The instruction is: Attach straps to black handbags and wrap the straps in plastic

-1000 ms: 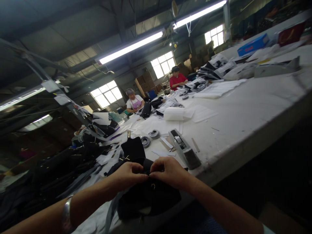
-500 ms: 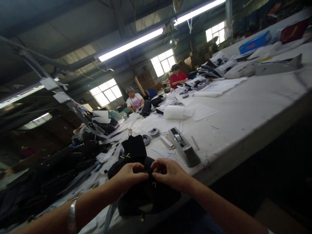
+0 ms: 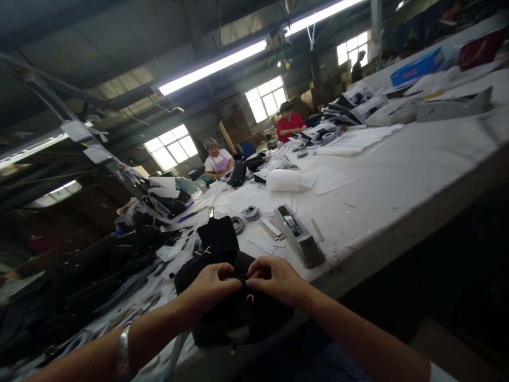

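A black handbag (image 3: pixel 238 313) with small gold fittings lies at the near edge of the long white table (image 3: pixel 397 185). My left hand (image 3: pixel 212 286) and my right hand (image 3: pixel 274 279) meet over its top, fingers pinched together on a small part of the bag between them. What exactly the fingertips hold is too small to make out. A silver bangle (image 3: pixel 123 353) is on my left wrist. The bag's black flap (image 3: pixel 218 236) stands up just behind my hands.
A grey tape dispenser (image 3: pixel 300 241) sits right of the bag, tape rolls (image 3: pixel 250 212) behind it. Dark bags and paper (image 3: pixel 99 265) are piled at left. Two seated people (image 3: pixel 217 159) (image 3: pixel 290 124) work farther along. Stacks of white sheets (image 3: pixel 358 140) lie at right.
My hands stay pinched on the bag's top and shift only slightly. The view has drifted a little, so the table things sit a bit higher in the picture.
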Available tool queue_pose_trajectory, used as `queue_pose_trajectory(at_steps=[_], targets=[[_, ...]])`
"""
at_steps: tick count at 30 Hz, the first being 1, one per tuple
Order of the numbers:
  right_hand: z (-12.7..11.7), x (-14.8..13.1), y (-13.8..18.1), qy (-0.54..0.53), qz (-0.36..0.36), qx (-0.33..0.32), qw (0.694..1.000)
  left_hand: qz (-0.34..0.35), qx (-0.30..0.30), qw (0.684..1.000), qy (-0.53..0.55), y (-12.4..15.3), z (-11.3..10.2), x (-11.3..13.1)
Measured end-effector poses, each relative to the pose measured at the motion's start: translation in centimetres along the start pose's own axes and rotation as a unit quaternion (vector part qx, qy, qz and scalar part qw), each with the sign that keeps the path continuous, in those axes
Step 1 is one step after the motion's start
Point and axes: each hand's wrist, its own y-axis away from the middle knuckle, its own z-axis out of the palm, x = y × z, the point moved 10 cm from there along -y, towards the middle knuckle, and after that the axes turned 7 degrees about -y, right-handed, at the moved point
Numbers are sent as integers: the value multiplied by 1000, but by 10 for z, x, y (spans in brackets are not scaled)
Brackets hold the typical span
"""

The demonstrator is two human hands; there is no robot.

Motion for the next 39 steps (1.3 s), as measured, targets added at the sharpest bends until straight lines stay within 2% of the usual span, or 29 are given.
queue_pose_trajectory(at_steps=[12, 19, 33, 39], targets=[[-2, 14, 0, -56, 35, -35, 997, 7, -25, 1000, 1, -1, 3, -1], [-5, 9, 0, -24, 9, 9, 1000, -1, -32, 999, -4, -4, 3, -8], [-3, 2, 2, 13, 2, 13, 1000, 27, 15, 993, -113, -5, -2, 0], [1, 5, 2, 26, 10, -6, 1000, 37, 14, 997, -72, -5, 4, 2]])
